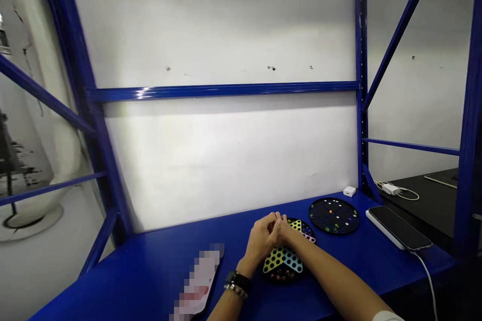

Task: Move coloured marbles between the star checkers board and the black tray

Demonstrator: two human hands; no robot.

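Note:
Both of my hands meet over a round board (283, 260) with coloured triangular fields full of holes, lying on the blue shelf top (150, 271). My left hand (261, 238), with a watch and bracelet at the wrist, has its fingers curled toward my right hand (288, 230), which is mostly hidden behind it. The fingertips are pinched together at the board's far edge; what they hold, if anything, is too small to make out. A second round black board (334, 215) with a few coloured pegs lies to the right.
A phone (399, 227) on a white power bank with a cable lies at the right end. A small white cube (349, 191) sits by the wall. A blurred-out card (199, 281) lies at the left front. Blue rack posts frame the shelf; a black table holds a charger (391, 189).

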